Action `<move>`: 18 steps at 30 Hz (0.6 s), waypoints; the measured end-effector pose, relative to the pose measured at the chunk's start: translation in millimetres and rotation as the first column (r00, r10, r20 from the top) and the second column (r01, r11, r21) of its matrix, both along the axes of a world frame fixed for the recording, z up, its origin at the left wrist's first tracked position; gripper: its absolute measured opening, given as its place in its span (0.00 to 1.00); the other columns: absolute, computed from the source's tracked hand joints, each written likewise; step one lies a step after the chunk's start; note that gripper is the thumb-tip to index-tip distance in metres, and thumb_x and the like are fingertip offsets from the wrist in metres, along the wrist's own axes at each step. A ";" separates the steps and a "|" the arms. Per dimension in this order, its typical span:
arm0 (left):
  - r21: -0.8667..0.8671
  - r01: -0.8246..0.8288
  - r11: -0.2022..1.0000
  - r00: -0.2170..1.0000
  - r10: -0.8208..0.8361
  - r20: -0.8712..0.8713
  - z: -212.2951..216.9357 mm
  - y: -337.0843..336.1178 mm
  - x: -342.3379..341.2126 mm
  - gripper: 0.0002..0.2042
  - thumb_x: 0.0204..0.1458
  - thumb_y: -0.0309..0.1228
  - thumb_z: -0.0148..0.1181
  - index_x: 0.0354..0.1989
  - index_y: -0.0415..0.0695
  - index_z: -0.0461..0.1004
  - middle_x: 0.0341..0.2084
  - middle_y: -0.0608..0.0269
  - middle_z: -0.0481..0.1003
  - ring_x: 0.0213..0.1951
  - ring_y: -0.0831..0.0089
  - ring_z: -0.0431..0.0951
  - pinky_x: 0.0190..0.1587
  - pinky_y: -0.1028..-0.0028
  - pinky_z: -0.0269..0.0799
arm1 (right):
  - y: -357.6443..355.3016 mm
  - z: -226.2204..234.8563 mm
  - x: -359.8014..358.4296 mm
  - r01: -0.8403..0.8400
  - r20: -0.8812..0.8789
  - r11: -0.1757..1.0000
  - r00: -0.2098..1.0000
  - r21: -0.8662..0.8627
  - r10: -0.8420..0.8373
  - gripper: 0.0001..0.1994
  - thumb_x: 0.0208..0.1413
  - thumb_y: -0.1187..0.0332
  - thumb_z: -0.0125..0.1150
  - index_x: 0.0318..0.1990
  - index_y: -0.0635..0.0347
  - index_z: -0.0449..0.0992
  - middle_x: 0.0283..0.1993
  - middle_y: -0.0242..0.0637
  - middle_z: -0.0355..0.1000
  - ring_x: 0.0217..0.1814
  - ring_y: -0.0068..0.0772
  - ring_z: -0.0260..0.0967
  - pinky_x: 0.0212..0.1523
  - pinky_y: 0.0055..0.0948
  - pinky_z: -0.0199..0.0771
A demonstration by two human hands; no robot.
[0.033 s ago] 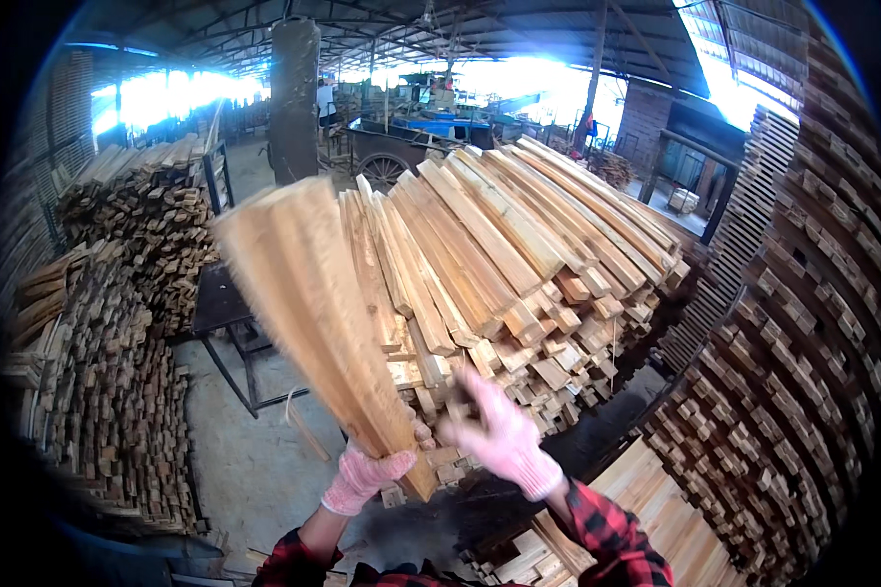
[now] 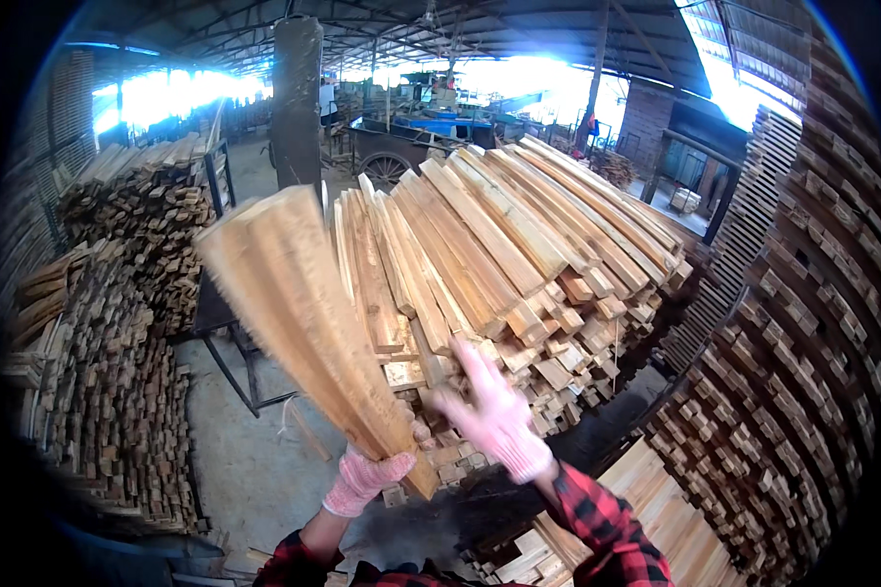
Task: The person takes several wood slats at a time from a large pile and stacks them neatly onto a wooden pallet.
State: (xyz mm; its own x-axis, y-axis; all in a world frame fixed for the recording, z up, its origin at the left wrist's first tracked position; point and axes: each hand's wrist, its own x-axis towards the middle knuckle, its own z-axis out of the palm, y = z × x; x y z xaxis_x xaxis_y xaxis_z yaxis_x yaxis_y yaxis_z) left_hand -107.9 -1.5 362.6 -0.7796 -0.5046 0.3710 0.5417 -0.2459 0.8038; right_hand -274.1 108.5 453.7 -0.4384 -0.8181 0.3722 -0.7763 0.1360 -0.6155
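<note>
My left hand [image 2: 367, 479], in a pink knitted glove, is wrapped round the near end of a wooden plank [image 2: 308, 313]. The plank slants up and away to the left, and its far end is blurred. Lengthwise lines run along it; whether it is one piece or more, I cannot tell. My right hand [image 2: 499, 416], gloved the same way, is empty with its fingers spread. It hovers right of the plank, before the near ends of a big pile of wooden strips [image 2: 470, 245]. Motion smears its fingertips slightly.
Tall stacks of short wood pieces stand at the left [image 2: 108, 391] and right [image 2: 773, 391]. A dark metal stand [image 2: 230, 342] is left of the plank. Pale boards [image 2: 671, 509] lie at lower right. Beyond the pile are a dark post [image 2: 297, 108] and a wheeled cart [image 2: 387, 161].
The plank's far end has swung a little left. My right hand has shifted slightly up and left, fingers still spread. My left hand keeps its grip.
</note>
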 end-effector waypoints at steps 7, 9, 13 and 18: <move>0.188 0.045 0.981 0.989 -0.017 -0.147 -18.6 -17.0 18.8 0.29 0.47 0.32 0.74 0.57 0.45 0.65 0.42 0.61 0.73 0.45 0.63 0.76 0.51 0.55 0.75 | -118.1 22.4 -72.2 0.215 -0.404 0.935 0.911 0.282 -0.087 0.22 0.54 0.54 0.62 0.47 0.65 0.77 0.48 0.55 0.75 0.52 0.55 0.75 0.51 0.52 0.76; 0.206 0.048 0.977 0.984 -0.010 -0.181 -14.4 -20.3 25.1 0.30 0.47 0.33 0.76 0.57 0.45 0.65 0.42 0.61 0.74 0.45 0.62 0.76 0.51 0.54 0.75 | -111.0 50.9 -101.7 0.157 -0.179 0.896 0.980 0.415 -0.088 0.18 0.56 0.56 0.61 0.45 0.63 0.79 0.42 0.53 0.79 0.44 0.47 0.80 0.45 0.45 0.80; 0.232 -0.082 0.969 0.988 0.109 -0.107 -16.6 -34.5 55.9 0.31 0.46 0.34 0.77 0.56 0.44 0.65 0.41 0.60 0.75 0.44 0.60 0.79 0.51 0.53 0.77 | -98.9 66.6 -114.3 -0.094 0.856 0.970 0.457 -0.225 0.243 0.12 0.62 0.64 0.59 0.43 0.65 0.78 0.36 0.42 0.77 0.32 0.33 0.79 0.30 0.30 0.80; 0.204 -0.086 0.975 0.991 0.105 -0.083 -10.3 -38.0 48.4 0.31 0.46 0.34 0.76 0.56 0.43 0.65 0.40 0.60 0.75 0.44 0.59 0.80 0.50 0.51 0.78 | -156.1 45.9 -94.9 0.033 0.274 0.999 0.961 0.002 -0.032 0.20 0.58 0.58 0.60 0.48 0.66 0.73 0.40 0.52 0.78 0.38 0.48 0.80 0.40 0.39 0.81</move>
